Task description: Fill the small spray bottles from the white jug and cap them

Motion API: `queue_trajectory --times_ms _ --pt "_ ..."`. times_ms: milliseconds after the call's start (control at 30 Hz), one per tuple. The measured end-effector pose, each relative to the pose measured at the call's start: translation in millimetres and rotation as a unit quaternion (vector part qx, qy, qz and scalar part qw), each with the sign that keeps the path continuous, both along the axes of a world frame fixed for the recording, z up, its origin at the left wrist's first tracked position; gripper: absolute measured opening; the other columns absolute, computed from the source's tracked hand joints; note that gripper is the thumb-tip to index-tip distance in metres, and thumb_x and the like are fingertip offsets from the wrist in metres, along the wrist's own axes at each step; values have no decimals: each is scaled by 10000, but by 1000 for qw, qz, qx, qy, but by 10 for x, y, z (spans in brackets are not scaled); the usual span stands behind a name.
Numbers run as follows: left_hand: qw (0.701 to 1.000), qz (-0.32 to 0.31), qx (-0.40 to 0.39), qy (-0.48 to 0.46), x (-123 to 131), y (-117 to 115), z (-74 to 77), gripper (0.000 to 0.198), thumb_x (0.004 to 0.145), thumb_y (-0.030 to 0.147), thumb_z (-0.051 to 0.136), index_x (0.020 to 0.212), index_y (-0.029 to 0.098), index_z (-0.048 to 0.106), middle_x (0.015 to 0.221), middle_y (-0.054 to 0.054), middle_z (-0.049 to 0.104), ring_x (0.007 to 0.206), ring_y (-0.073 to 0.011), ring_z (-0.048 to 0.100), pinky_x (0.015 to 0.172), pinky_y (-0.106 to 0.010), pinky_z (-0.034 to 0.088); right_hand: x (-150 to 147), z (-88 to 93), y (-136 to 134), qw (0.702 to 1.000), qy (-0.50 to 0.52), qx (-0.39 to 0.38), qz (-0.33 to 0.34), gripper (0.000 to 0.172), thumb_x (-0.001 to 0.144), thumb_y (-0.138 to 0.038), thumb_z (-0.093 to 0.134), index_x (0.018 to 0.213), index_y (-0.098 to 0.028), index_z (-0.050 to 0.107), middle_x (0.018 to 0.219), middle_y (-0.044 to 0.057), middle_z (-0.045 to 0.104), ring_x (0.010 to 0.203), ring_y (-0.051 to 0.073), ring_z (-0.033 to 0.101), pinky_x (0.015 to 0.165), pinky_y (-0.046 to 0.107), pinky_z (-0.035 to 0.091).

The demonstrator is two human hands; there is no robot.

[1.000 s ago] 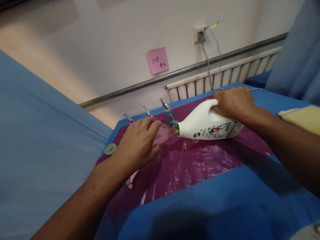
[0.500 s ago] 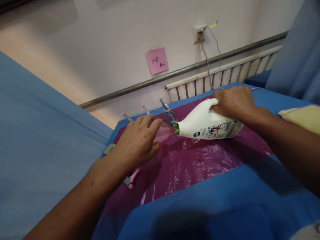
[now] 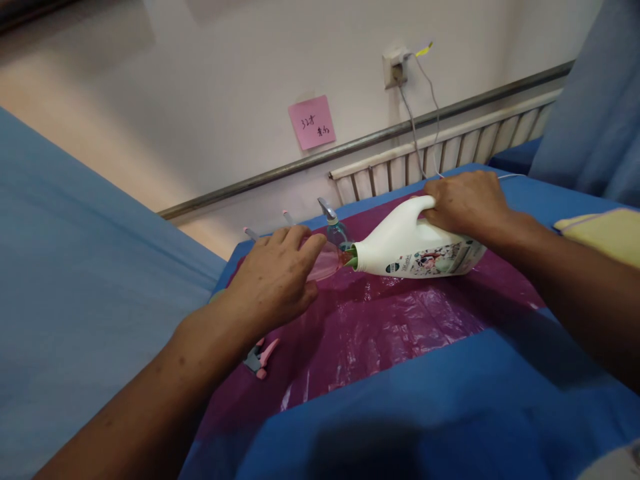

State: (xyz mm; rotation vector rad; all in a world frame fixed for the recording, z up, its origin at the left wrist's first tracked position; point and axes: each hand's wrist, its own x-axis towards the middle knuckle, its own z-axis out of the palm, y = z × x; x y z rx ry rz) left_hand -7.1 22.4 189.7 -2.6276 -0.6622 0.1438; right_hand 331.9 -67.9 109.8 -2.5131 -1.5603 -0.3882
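Note:
My right hand (image 3: 465, 200) is wrapped round the handle of a large white detergent jug (image 3: 400, 243), tipped onto its side with its green-spouted mouth facing left. That spout meets the neck of a clear pink bottle (image 3: 325, 260), which leans toward it. Round the pink bottle's body, my left hand (image 3: 280, 277) is closed, partly hiding it. A pink and grey spray head (image 3: 260, 360) lies loose on the purple plastic sheet (image 3: 390, 320) below my left wrist. Just behind the bottle stands a clear spray bottle with a grey trigger (image 3: 336, 227).
Two more pink-tipped spray nozzles (image 3: 289, 217) poke up behind my left hand. A folded yellow cloth (image 3: 605, 233) lies on the blue-covered table (image 3: 440, 393) at the right. A wall with a pink note (image 3: 313, 123), rail and radiator bounds the back; a blue curtain (image 3: 80, 287) hangs left.
Both hands keep hold of the jug and the pink bottle almost unmoved. My left forearm has shifted slightly, now covering most of the pale green round thing beside it.

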Motion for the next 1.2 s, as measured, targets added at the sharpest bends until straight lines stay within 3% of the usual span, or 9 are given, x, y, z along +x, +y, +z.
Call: queue_trajectory --times_ms 300,767,1033,1200 --pt "1000 0 20 12 88 -35 76 601 865 170 701 1457 236 624 1463 -158 662 1248 -394 655 1023 -557 572 17 11 -12 1000 -5 -2 1 439 988 -518 590 1230 -240 830 1030 172 812 897 335 710 746 406 346" --pt "997 -26 65 42 273 -61 200 681 843 141 678 1513 239 606 1494 -160 648 1337 -411 619 1042 -542 550 59 -10 -38 1000 2 16 -2 429 996 -515 584 1227 -257 838 1027 174 806 909 348 700 759 425 368" --pt "994 -37 86 59 334 -90 240 623 882 116 639 1489 253 617 1472 -143 654 1348 -389 610 1061 -517 525 62 4 -40 1000 23 19 1 380 993 -509 618 1200 -263 821 1050 158 800 934 340 709 784 428 375" --pt "990 -69 105 59 368 -116 263 540 915 101 634 1440 229 642 1476 -162 658 1362 -390 607 1053 -509 514 31 40 -66 1000 10 11 2 438 1009 -496 600 1256 -207 816 1071 177 812 931 314 694 771 404 352"
